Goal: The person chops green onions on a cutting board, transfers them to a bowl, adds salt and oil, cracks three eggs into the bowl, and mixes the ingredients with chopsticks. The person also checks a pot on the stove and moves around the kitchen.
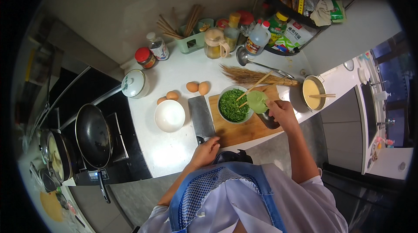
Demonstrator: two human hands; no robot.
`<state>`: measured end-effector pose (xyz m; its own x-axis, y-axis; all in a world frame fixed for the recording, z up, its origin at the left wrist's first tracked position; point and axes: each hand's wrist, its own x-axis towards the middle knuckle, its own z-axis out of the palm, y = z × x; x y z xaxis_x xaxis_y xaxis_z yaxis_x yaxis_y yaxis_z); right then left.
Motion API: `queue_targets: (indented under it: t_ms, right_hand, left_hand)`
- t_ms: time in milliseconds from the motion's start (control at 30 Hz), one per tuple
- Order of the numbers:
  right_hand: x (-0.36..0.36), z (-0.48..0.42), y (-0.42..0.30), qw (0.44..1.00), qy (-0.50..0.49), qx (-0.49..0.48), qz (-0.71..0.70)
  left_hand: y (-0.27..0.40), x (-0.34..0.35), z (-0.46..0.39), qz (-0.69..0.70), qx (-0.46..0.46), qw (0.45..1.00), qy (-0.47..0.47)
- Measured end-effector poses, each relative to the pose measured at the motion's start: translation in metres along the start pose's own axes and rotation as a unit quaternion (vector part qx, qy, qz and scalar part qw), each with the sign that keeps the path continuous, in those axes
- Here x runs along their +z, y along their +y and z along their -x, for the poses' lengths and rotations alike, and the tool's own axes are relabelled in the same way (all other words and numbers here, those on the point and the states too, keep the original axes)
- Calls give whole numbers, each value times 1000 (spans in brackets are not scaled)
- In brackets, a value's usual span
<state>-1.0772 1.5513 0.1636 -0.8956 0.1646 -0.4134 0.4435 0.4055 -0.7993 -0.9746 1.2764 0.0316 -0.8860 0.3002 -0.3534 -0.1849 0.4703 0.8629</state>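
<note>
My right hand [281, 113] grips a light green round lid or shallow dish [257, 101] at the right rim of a bowl of chopped greens [232, 107]. A pair of wooden chopsticks [254, 85] leans in that bowl, which stands on a wooden cutting board [228, 135]. Beside the board's front left corner rests my left hand [207, 151], fingers loosely curled, holding nothing that I can see. Near it lies a cleaver [201, 115], its handle end by my fingers. A dark rounded object [269, 120] is partly hidden under my right hand.
Left of the cleaver are a white bowl [169, 116] and several eggs [192, 86]. A frying pan [93, 136] sits on the black stove. Behind the board lie a straw brush [251, 74] and a ladle [242, 57]. A pot of yellowish liquid [312, 90] stands at right.
</note>
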Motion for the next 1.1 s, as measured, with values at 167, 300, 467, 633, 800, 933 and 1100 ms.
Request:
queue_targets:
  t_ms: [167, 300, 467, 633, 800, 933, 1100]
  right_hand:
    - [8, -3, 1, 999, 38, -33, -11]
    - [4, -1, -2, 999, 11, -43, -3]
    - [-3, 1, -1, 998, -11, -25, 53]
    - [-4, 7, 3, 997, -7, -32, 70]
    - [-11, 2, 5, 996, -46, -2, 75]
    - [-7, 1, 15, 995, -2, -11, 99]
    - [-14, 3, -1, 994, -50, 26, 95]
  left_hand:
    - [4, -2, 1, -17, 3, 1000, 5]
    - [2, -2, 2, -19, 5, 1000, 15]
    - [4, -5, 3, -13, -11, 1000, 5]
    - [-1, -2, 2, -11, -2, 1000, 14]
    - [-5, 1, 0, 5, 6, 1000, 5]
    - [-2, 0, -2, 11, 11, 1000, 4]
    - [-3, -1, -1, 10, 1, 1000, 10]
